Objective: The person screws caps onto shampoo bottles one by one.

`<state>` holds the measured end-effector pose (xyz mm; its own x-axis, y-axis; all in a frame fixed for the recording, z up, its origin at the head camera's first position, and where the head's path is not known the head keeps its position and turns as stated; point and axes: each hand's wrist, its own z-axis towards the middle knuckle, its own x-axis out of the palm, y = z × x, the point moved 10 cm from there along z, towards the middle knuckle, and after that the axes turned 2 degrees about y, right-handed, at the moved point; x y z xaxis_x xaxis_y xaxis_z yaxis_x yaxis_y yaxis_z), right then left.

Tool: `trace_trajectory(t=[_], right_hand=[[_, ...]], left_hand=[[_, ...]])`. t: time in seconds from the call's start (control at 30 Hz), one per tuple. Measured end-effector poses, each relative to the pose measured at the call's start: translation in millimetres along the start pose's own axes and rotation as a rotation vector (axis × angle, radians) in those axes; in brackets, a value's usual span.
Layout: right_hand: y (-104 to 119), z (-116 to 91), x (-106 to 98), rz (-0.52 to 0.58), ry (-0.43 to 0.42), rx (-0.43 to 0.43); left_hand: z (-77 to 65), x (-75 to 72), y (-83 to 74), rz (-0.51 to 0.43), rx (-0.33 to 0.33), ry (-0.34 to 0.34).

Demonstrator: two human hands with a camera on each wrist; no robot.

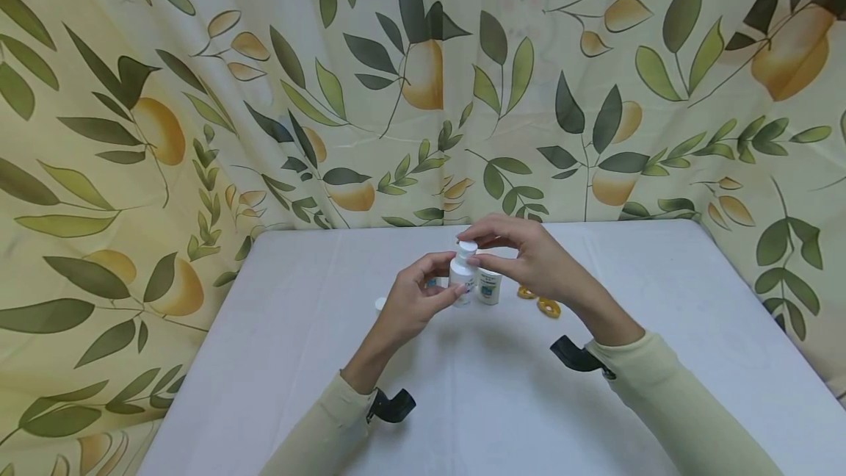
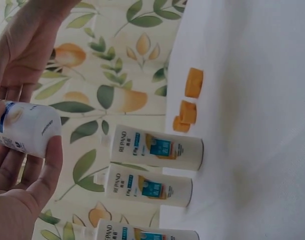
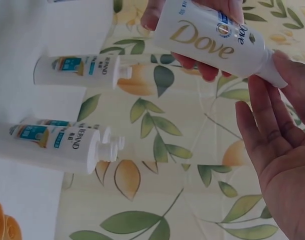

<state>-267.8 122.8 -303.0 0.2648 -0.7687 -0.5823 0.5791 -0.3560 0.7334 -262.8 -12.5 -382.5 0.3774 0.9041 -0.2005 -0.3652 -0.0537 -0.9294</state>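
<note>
Above the table, my left hand (image 1: 411,298) grips a small white Dove bottle (image 1: 462,275) round its body. Gold lettering and a blue label show on the bottle (image 3: 202,42) in the right wrist view. My right hand (image 1: 532,255) pinches the white cap (image 1: 467,247) at its top, thumb on one side and fingertips on the other. As seen from the right wrist, the bottle is tilted with its cap (image 3: 272,74) between thumb and index finger, the other fingers of that hand (image 3: 287,150) extended.
Several white REPAND bottles (image 2: 157,148) stand on the white-covered table (image 1: 489,402); bare necks (image 3: 108,151) show in the right wrist view. To their right lie several orange ring-like pieces (image 1: 548,307). A leaf-and-fruit patterned curtain (image 1: 502,131) hangs behind the table.
</note>
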Motion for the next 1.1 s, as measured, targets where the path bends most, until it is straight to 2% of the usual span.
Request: trace_trajectory(t=[0.2, 0.47, 0.8, 1.1], right_hand=[[0.9, 1.1, 1.3, 0.014, 0.010, -0.015], [2.6, 0.6, -1.5, -0.021, 0.016, -0.053], [2.3, 1.3, -1.4, -0.101, -0.054, -0.072], [7.2, 4.2, 3.4, -0.071, -0.068, -0.112]], left_hand=[[0.3, 2.0, -2.1, -0.022, 0.009, 0.016], [0.4, 0.2, -0.9, 0.013, 0.014, 0.011], [-1.8, 0.2, -3.0, 0.024, 0.023, 0.001], [-2.2, 4.2, -3.8, 0.015, 0.022, 0.002]])
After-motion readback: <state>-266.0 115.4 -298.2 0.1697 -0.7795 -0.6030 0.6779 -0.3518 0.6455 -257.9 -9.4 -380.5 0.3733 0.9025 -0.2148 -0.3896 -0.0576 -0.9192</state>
